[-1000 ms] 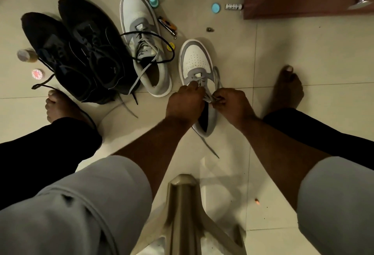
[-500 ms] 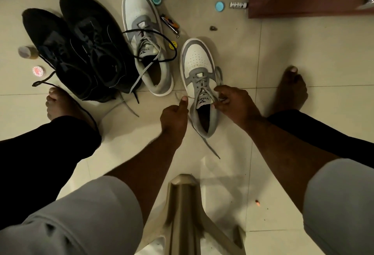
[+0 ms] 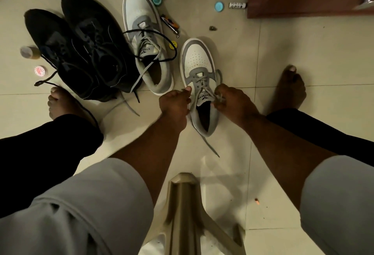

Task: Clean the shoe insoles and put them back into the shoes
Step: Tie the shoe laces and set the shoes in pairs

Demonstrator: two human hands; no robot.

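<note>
Both hands work at the near sneaker (image 3: 199,84) on the floor: the right hand (image 3: 234,103) pinches its lace, the left hand (image 3: 175,103) is curled at its side, grip unclear. An insole seems seated inside, so this looks like lacing up. Beside it the second sneaker (image 3: 145,40) lies unlaced, then the black shoes (image 3: 81,52); small caps and tools litter the tiles beyond.

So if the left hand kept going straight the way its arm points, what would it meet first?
Probably the toe of the white-and-grey sneaker whose laces it grips; the left hand points up along that shoe's side. Depth is unclear.
</note>
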